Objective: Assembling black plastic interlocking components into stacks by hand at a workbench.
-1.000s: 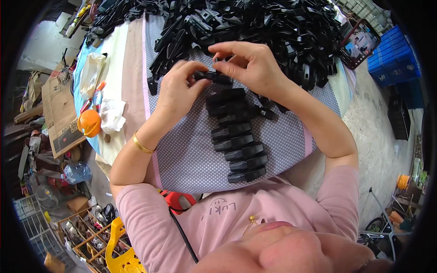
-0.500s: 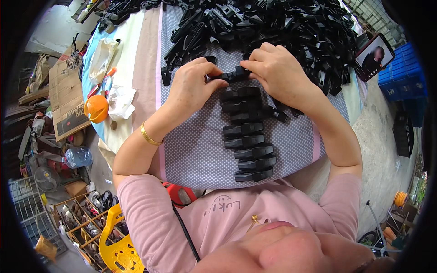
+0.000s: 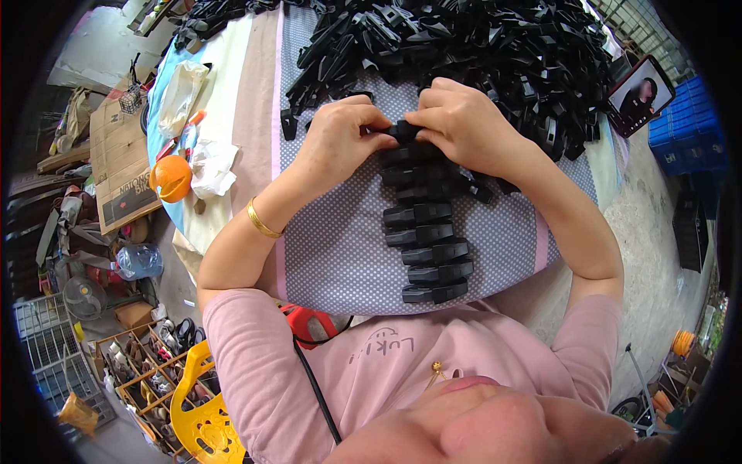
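Note:
Both hands meet over the table, at the far end of a column of black plastic pieces. Thumb and fingers of my left hand (image 3: 340, 138) pinch the left side of a small black plastic piece (image 3: 403, 131). From the other side my right hand (image 3: 468, 127) grips the same piece, its fingers bent. The fingertips partly cover it, so its full shape is hidden. Toward me runs the column of similar black plastic pieces (image 3: 435, 254), lying crosswise one behind another. Beyond my hands spreads a large heap of loose black plastic pieces (image 3: 464, 50).
A dotted grey cloth (image 3: 332, 255) covers the table. On the left lie a clear plastic bag (image 3: 182, 97), crumpled white tissue (image 3: 212, 168) and a round orange object (image 3: 171, 178). A phone (image 3: 641, 97) stands at the right, near blue crates (image 3: 688, 127). A yellow chair (image 3: 202, 425) is lower left.
My hands have come closer together, and less of the held piece shows between them. It now sits nearer the column's far end. The whole view has shifted slightly.

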### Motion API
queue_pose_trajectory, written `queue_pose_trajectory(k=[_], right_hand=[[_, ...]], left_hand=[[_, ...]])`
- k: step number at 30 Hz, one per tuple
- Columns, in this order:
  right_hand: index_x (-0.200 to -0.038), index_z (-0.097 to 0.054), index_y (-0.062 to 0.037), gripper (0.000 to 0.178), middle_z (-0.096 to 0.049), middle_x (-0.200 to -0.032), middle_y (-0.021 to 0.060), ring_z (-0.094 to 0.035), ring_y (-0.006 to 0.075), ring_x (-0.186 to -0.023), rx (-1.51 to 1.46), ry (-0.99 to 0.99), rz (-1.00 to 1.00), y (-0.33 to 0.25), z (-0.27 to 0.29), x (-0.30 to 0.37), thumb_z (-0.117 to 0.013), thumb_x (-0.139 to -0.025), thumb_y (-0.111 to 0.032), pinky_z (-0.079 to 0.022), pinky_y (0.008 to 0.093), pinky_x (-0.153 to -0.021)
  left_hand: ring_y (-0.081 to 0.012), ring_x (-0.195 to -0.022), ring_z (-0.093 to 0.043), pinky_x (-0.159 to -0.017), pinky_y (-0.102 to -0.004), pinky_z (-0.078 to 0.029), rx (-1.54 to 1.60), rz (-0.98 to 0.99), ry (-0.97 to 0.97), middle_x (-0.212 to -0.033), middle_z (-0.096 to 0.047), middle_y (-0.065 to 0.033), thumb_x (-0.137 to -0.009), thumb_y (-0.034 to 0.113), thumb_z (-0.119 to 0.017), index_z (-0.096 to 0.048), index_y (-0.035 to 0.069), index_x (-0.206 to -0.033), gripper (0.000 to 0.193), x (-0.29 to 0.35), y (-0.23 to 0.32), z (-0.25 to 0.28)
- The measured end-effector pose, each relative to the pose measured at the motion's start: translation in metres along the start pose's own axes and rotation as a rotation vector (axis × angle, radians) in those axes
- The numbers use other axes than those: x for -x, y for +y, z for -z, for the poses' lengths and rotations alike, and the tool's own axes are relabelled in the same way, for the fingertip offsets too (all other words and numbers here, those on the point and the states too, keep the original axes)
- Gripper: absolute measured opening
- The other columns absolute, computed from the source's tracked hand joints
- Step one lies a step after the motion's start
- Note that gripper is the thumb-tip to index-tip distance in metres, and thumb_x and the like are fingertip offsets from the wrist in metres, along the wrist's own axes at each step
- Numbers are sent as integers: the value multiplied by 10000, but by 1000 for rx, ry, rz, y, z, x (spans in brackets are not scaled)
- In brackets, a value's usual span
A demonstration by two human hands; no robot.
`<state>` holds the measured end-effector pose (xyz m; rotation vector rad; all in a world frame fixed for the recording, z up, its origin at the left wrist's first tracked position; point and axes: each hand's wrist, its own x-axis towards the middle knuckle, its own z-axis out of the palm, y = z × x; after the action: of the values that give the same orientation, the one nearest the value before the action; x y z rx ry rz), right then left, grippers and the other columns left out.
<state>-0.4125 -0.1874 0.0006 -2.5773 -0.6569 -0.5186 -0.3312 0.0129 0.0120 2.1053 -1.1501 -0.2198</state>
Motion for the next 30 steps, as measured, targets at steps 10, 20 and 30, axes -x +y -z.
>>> queue_pose_trajectory(k=[10, 20, 30], right_hand=[[-1024, -694, -55, 243, -661, -1022, 64, -582, 218, -929, -113, -55, -16, -5, -4, -10, -692, -814, -176, -500, 348, -807], [-1245, -576, -64, 408, -459, -1394, 148, -457, 296, -1221, 81, -110, -23, -15, -29, -33, -573, -923, -315, -434, 366, -985], [-923, -672, -43, 195, -654, -964, 79, -582, 248, -907, -21, 52, 7, -8, -21, -32, -703, -781, -173, -501, 349, -786]], left_hand=[[-175, -750, -590, -691, -288, -486, -455, 116, 64, -904, -655, -90, -766, 260, -765, -685, 9, -974, 336, -5, -38, 85], [-248, -783, -647, -704, -330, -510, -176, 255, 198, -893, -672, -170, -781, 157, -740, -635, -45, -1049, 352, -20, -71, 54], [-227, -759, -602, -690, -319, -503, -177, 113, 452, -863, -584, -96, -730, 104, -766, -623, -4, -907, 252, -16, -45, 47]])
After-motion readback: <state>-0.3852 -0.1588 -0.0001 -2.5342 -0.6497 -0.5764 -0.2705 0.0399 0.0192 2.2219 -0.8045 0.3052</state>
